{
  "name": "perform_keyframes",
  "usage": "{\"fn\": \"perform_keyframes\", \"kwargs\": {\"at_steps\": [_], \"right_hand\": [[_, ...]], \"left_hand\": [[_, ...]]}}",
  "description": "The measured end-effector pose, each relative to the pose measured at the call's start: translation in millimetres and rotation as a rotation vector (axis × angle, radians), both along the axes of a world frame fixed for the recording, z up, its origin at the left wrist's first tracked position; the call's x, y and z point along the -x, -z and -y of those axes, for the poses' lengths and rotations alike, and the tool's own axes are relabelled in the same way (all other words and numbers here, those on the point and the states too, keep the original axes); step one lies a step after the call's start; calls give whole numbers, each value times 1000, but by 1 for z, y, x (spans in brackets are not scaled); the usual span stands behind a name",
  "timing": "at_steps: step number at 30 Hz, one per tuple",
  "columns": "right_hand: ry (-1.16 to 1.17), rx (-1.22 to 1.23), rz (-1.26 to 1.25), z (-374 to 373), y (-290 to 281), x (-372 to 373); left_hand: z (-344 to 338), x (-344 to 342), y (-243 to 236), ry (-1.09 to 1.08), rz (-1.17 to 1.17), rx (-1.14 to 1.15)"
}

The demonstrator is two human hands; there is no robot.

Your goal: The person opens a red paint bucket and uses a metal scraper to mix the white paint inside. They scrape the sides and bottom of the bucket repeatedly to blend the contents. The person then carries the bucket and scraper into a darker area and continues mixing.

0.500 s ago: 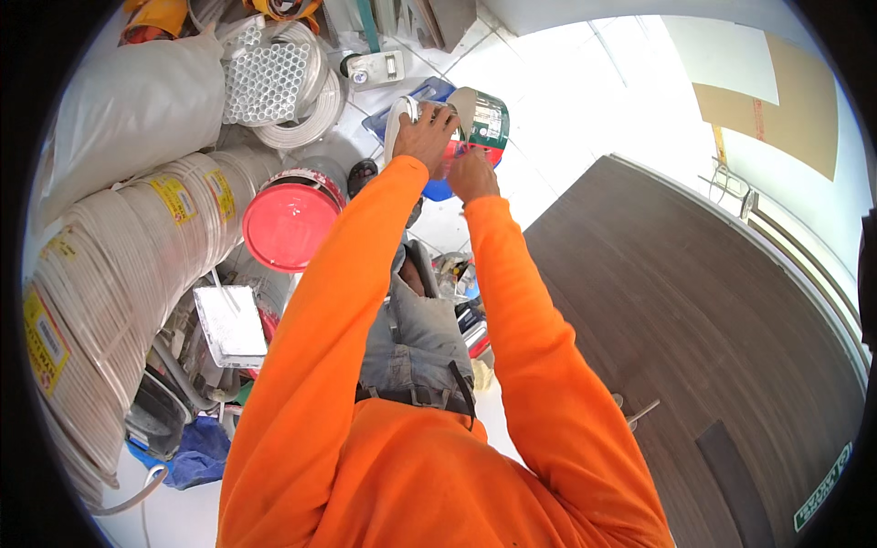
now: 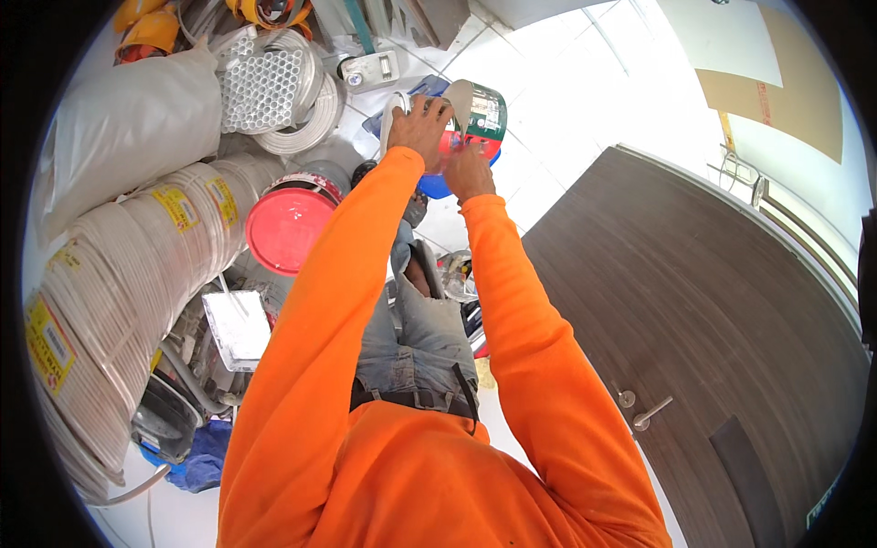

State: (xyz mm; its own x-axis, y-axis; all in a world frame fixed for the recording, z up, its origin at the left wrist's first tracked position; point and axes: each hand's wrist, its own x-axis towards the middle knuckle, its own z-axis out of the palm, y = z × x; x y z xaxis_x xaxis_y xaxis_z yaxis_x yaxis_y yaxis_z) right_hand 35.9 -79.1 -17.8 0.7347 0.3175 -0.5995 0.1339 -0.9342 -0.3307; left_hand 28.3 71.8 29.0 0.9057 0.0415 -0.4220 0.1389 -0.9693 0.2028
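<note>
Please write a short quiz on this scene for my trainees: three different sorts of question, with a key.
1. Fill the gap: the person's left hand shows ____ (higher or lower) in the picture than the right hand.
2. Choose one: which colours are on the container by the right hand?
a) purple and yellow
b) green and red
c) black and purple
3. True or false: the round red lid is to the left of the dark door in the picture.

Key
1. higher
2. b
3. true
</note>
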Motion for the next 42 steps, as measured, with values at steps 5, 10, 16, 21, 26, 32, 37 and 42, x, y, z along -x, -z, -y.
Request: {"fn": "perform_keyframes", "kwargs": {"at_steps": [5, 10, 16, 21, 26, 32, 37, 42], "right_hand": [[235, -65, 37, -22, -62, 18], [242, -82, 27, -14, -55, 21], [319, -93, -49, -12, -58, 22], [302, -78, -41, -10, -57, 35], [152, -141, 114, -3, -1, 30], [347, -115, -92, -12, -36, 34], [391, -125, -53, -10, -39, 40], [411, -131, -92, -15, -22, 28]], "left_hand": [[-8, 0, 2, 2, -9, -5], [-2, -5, 7, -31, 25, 8], [-1, -15, 12, -98, 4, 61], [-5, -12, 9, -108, -82, 90], [-9, -29, 8, -101, -69, 103], [-9, -16, 6, -77, -90, 127], [0, -15, -2, -86, -89, 84], [0, -17, 5, -51, -69, 48]]}}
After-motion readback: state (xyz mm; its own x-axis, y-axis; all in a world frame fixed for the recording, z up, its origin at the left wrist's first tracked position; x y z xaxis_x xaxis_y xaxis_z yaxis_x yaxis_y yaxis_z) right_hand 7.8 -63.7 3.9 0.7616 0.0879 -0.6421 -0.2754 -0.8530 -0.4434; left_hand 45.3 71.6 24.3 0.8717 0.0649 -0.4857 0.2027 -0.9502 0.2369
